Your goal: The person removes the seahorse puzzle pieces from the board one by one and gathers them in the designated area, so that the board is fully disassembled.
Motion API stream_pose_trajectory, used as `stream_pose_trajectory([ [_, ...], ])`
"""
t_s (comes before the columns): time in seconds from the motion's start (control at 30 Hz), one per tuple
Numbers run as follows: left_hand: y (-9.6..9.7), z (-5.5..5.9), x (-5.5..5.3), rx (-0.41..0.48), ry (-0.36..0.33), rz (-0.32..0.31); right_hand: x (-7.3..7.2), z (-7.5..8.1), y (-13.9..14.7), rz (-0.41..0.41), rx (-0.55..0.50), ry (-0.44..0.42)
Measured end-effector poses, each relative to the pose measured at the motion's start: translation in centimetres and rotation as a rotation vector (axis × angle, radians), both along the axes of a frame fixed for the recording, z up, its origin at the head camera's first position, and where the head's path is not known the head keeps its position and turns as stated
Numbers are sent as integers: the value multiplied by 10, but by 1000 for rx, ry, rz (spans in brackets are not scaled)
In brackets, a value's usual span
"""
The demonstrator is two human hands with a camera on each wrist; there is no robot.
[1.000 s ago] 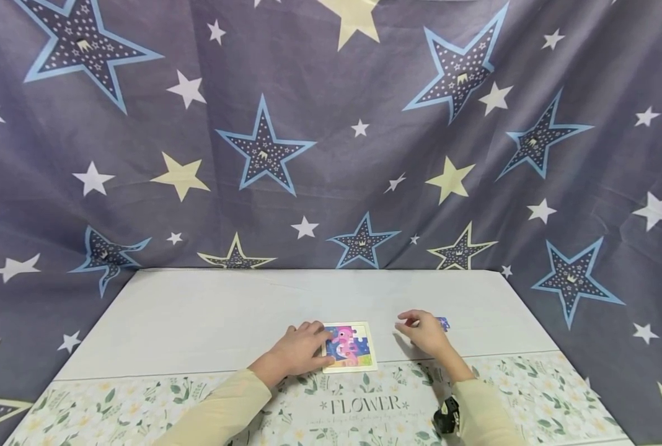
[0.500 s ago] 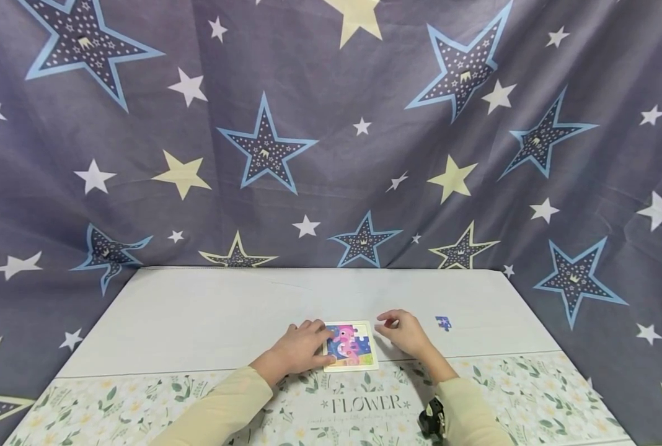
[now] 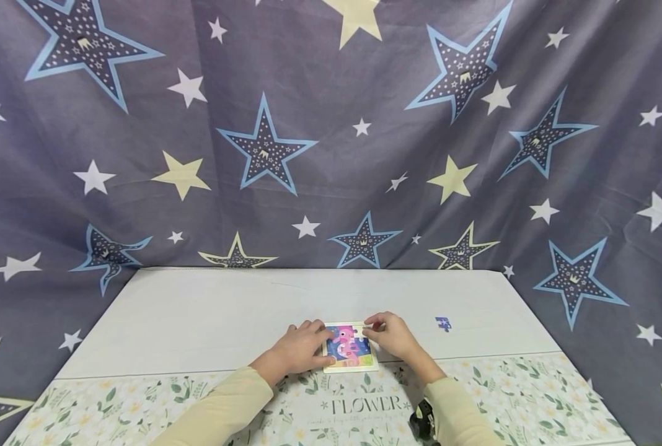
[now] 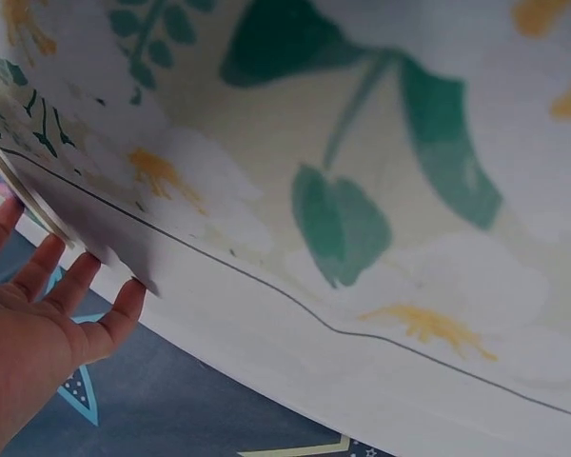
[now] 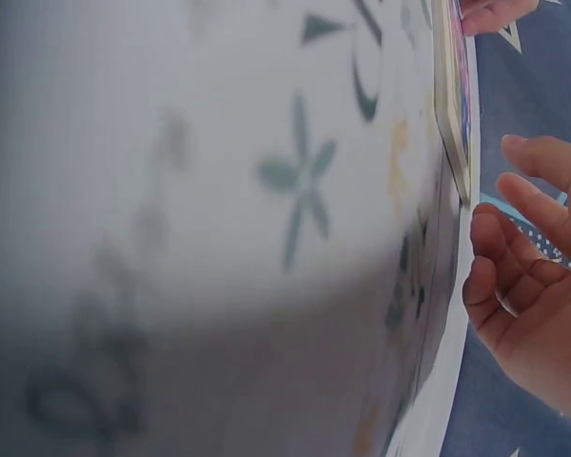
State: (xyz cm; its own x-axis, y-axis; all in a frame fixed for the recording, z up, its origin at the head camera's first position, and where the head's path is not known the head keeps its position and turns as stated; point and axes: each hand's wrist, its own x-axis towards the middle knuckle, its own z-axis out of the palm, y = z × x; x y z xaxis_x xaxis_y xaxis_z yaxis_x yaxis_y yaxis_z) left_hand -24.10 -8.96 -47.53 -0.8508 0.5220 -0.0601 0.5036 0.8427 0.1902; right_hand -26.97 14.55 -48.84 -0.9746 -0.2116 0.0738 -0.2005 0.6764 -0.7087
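- The left hand [image 3: 300, 348] rests on the left edge of the puzzle board, fingers spread and fairly straight, two digits reaching over the picture. It has stayed there through the last second and seems to be steadying the board.
- The right hand [image 3: 393, 336] is at the board's upper right corner, fingers bent, thumb and forefinger close together. Whether a piece sits between the fingertips cannot be told; none shows from the right wrist either.
- What has changed is the right hand's place: a second ago it was beside the loose piece, and it has travelled left to the corner. Both hands are now at the board, so the work is centred on that corner.
- The puzzle board [image 3: 349, 370] lies flat between the hands, pale-rimmed, with a pink figure [image 3: 343, 352] on blue.
- Near the right fingers, a pale gap [image 3: 359, 332] with a jigsaw outline breaks the picture, so this part looks unfilled.
- Well to the right, the loose piece [image 3: 443, 323], blue-purple, lies apart from both hands and has not shifted.
- All of this is on the white counter [image 3: 214, 316], whose near side has a floral band [image 3: 136, 399] lettered "FLOWER".
- Behind hangs a dark star-printed curtain [image 3: 314, 80].
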Motion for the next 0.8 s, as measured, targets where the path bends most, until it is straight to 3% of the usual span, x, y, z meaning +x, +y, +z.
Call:
stream_pose_trajectory([
  [0.8,0,-2,-1,2,9,-7,0,5,-22,41,140,-41],
])
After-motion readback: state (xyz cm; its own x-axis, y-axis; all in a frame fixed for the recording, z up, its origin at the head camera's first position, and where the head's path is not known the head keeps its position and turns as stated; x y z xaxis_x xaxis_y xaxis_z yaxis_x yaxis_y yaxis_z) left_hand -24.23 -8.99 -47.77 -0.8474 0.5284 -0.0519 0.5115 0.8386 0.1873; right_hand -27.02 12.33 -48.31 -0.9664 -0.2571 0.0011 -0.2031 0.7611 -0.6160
